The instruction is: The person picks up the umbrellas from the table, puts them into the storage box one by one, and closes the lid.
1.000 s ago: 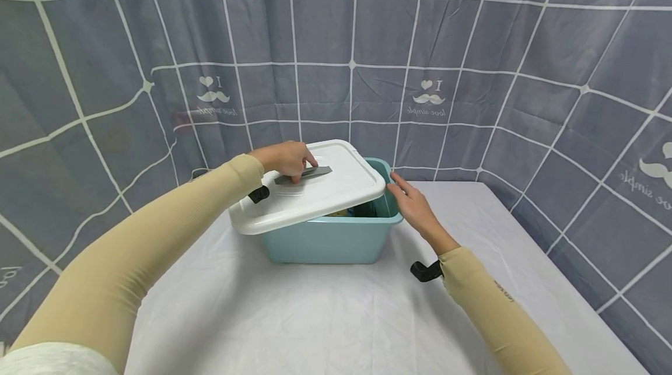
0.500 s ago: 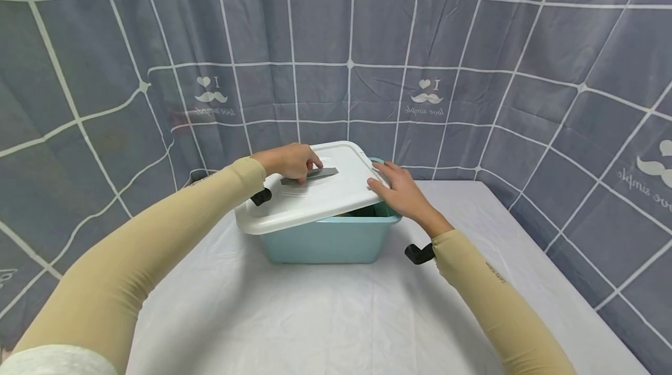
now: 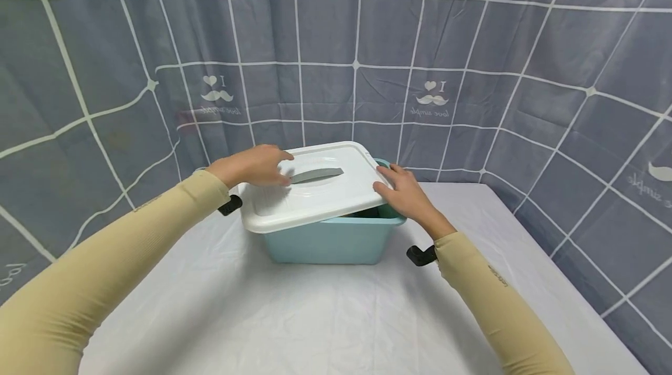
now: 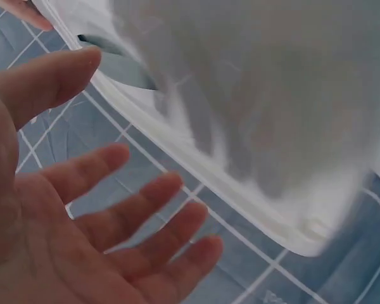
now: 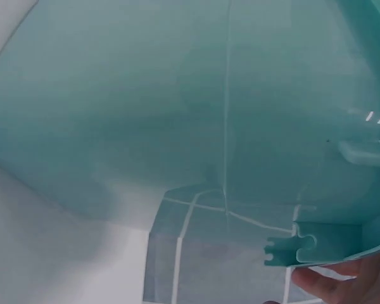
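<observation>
A white lid [image 3: 325, 200] with a grey handle [image 3: 317, 174] lies askew and tilted over a light teal plastic bin [image 3: 325, 244]. My left hand [image 3: 254, 165] is over the lid's left part, its fingertips near the left end of the handle. In the left wrist view its fingers [image 4: 142, 196] are spread and hold nothing. My right hand [image 3: 406, 194] touches the lid's right edge above the bin's right rim, thumb and fingers apart. The right wrist view shows its fingers [image 5: 329, 288] beside a cutout at the bin's rim. The lid hides most of the bin's inside.
The bin stands on a table with a white cloth [image 3: 325, 316]. A grey-blue curtain [image 3: 325, 37] with white grid lines and mustache prints hangs behind and at both sides. Black camera mounts [image 3: 422, 255] sit at both wrists.
My left hand has let go of the handle and drawn back to the left, fingers opened. My right hand has moved left from the bin's rim onto the lid's edge. The lid has shifted slightly right.
</observation>
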### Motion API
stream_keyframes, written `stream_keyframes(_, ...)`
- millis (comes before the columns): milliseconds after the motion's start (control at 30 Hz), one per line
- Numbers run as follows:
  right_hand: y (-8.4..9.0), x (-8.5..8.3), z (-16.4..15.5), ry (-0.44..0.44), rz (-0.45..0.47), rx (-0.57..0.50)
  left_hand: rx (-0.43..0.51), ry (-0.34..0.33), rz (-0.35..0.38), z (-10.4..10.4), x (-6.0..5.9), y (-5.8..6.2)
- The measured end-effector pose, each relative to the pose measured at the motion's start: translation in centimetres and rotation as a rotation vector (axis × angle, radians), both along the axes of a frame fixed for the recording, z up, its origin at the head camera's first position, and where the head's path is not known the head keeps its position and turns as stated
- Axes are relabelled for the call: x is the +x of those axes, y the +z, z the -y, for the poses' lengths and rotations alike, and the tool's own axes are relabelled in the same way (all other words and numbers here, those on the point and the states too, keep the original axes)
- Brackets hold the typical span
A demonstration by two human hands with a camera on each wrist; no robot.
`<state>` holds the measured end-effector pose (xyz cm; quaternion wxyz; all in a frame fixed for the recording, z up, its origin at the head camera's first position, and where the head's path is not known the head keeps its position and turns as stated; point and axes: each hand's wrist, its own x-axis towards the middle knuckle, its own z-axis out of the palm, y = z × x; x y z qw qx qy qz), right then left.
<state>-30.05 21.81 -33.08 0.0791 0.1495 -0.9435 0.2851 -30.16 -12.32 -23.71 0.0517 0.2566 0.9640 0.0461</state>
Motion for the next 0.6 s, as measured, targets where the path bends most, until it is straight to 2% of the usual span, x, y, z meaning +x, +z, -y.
stream_keyframes(100,0.0,0.0,0.0,-0.001,-0.002,0.001,0.0,0.057,-0.046,1.8,1.6,-0.7)
stream_keyframes(233,0.0,0.3,0.1,0.004,0.004,-0.004,0.057,0.105,-0.07,3.7,2.8,-2.4)
stream_keyframes(367,-0.1,0.6,0.0,0.0,0.007,-0.006,0.116,0.088,-0.112,4.3,3.1,-3.6)
stream_keyframes(467,-0.2,0.8,0.0,-0.007,0.005,-0.004,0.131,0.067,-0.142,4.3,3.1,-4.1)
stream_keyframes(600,-0.3,1.0,0.1,-0.012,-0.008,0.001,0.134,0.075,-0.129,4.6,2.9,-4.5)
